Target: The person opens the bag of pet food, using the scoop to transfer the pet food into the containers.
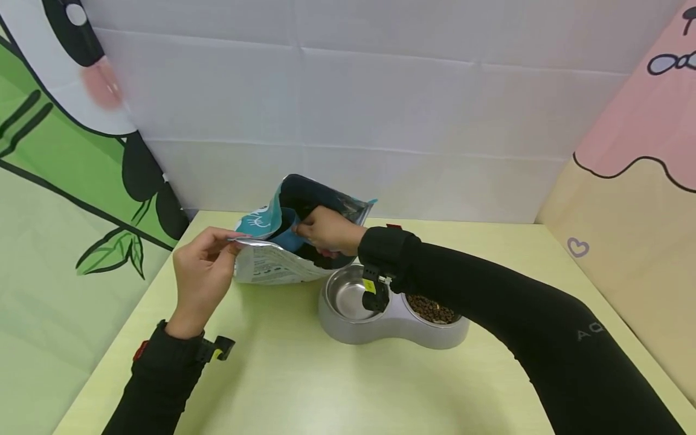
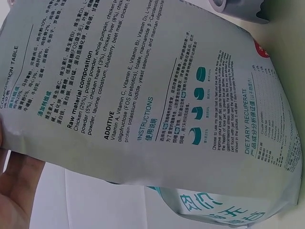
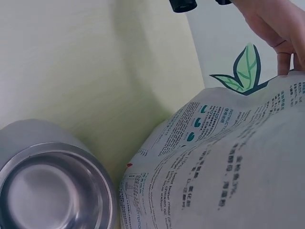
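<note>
A silver and teal pet food bag (image 1: 272,266) lies tilted with its mouth wide open. My left hand (image 1: 203,275) pinches the bag's near left edge between thumb and fingers; part of that hand (image 2: 16,191) shows in the left wrist view beside the printed back panel (image 2: 157,95). Inside the mouth, my right hand (image 1: 331,231) grips a blue cup (image 1: 289,232), whose lower part is hidden in the bag. In the right wrist view the bag (image 3: 190,157) hides the right hand, and the left hand (image 3: 281,28) holds the bag's top edge.
A grey double feeder (image 1: 348,332) stands just right of the bag, under my right wrist. Its left steel bowl (image 3: 43,195) shows bare metal; brown kibble (image 1: 432,309) lies in the right one. A white sheet (image 1: 380,109) hangs behind the table (image 1: 304,386).
</note>
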A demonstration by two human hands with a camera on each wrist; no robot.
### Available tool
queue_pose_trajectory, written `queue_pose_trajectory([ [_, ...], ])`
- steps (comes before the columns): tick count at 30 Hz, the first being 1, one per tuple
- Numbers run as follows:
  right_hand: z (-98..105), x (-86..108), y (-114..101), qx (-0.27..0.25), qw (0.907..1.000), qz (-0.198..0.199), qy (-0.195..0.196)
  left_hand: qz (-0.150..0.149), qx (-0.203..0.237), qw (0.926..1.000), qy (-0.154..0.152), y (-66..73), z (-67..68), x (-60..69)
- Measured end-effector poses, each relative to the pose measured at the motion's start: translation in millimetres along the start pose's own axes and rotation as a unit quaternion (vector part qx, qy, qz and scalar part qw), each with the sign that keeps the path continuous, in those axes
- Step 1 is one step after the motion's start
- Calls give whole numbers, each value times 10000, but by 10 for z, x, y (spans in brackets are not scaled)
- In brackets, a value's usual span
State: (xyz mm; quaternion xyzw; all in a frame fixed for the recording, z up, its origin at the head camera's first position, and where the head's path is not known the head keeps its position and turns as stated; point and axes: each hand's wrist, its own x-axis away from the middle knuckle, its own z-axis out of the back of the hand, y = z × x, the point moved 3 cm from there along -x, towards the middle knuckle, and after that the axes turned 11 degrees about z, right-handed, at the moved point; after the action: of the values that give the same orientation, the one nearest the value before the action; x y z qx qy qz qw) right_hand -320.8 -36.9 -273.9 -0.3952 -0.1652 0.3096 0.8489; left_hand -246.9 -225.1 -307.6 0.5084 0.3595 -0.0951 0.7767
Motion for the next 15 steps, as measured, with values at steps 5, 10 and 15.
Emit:
queue_pose_trajectory([
  [5,4,49,-47,-195,9998,-49,53,12,-38,10000,-12,8,2,-9],
  [10,31,85,-102,-201,9998,-58,68,-27,-67,10000,45,13,7,-33],
  [15,67,104,-137,-231,9995,-214,97,28,-42,9999,96,12,15,-28],
])
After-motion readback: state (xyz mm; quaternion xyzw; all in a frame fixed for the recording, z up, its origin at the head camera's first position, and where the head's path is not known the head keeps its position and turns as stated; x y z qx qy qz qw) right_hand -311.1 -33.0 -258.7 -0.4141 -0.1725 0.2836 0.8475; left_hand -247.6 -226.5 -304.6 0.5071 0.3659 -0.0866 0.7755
